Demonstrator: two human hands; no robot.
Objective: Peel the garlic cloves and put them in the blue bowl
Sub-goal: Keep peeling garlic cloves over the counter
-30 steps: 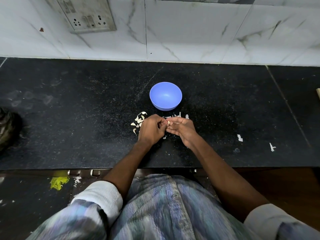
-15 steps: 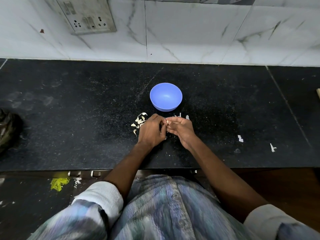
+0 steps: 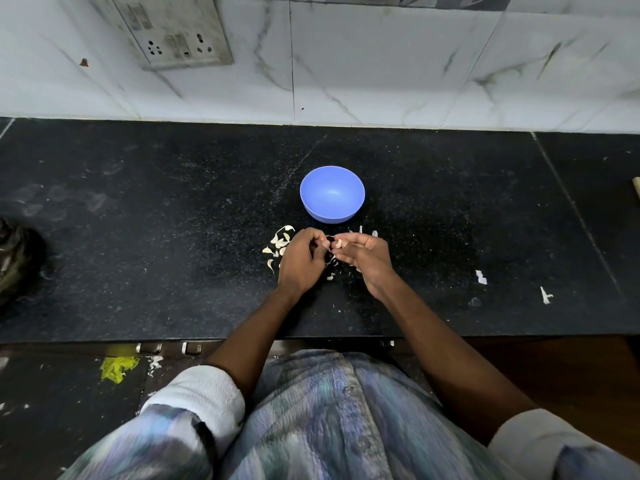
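Hands have drifted apart a bit vs a sec ago: R hand (image 3: 363,258) pinches the clove (image 3: 338,242), L hand (image 3: 300,259) pinches a skin strip, tugging it off. Peel's coming away; bowl (image 3: 331,195) just beyond, looks empty. Clove not dropped yet.

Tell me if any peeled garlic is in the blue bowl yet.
No, the blue bowl shows only its bare blue inside, with nothing lying in it.

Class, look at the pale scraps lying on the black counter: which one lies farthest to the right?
The thin white scrap near the counter's front edge. The squarer scrap sits left of it, and the garlic skins cluster by the hands.
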